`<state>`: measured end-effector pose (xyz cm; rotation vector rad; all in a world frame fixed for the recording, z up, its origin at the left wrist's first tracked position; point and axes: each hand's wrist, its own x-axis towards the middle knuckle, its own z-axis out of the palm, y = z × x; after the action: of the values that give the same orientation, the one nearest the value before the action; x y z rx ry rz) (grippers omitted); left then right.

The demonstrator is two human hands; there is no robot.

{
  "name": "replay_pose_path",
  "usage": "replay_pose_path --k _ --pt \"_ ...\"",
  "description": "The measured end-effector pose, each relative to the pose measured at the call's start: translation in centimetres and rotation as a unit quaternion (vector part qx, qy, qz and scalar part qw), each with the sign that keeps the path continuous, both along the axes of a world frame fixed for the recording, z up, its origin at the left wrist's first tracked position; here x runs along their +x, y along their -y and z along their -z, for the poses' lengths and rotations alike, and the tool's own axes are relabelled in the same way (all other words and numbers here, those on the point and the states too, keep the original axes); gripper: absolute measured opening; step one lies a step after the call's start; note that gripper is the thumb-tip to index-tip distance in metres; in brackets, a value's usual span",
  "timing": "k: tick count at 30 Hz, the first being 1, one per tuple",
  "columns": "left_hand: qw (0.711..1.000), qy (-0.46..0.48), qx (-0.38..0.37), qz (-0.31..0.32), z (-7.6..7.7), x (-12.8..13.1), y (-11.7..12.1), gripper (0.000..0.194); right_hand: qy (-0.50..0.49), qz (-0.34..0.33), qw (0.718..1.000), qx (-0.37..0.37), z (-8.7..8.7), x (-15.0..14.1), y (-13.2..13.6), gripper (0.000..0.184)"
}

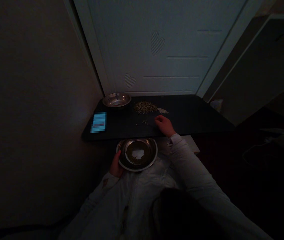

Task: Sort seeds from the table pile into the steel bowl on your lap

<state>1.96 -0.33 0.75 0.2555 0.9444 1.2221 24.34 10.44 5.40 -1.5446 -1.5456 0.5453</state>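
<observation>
My left hand (116, 166) grips the left rim of a steel bowl (150, 162) held on my lap just below the table's front edge; a few pale grains lie in the bowl's bottom. My right hand (164, 124) rests on the black table (194, 116), fingers curled down onto the surface near a few scattered grains (144, 122). What the fingertips hold, if anything, is too dark to tell. A heap of mixed grains (145, 107) lies just beyond that hand, with a small pale heap (162, 110) beside it.
A second steel bowl (116, 99) stands at the table's far left corner. A blurred blue card or phone (99, 122) lies at the left front. A white door (162, 46) rises behind the table, a wall on the left. The room is very dark.
</observation>
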Motion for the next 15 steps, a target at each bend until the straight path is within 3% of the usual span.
replay_pose_path --k 8,15 --pt "1.0 -0.004 0.024 0.01 0.5 -0.2 0.0 0.024 -0.077 0.014 0.997 0.003 0.1 0.0 -0.3 0.02" --pt "1.0 0.0 0.004 0.017 0.9 -0.3 -0.2 0.025 -0.01 -0.04 0.999 -0.016 -0.5 -1.8 0.5 0.02"
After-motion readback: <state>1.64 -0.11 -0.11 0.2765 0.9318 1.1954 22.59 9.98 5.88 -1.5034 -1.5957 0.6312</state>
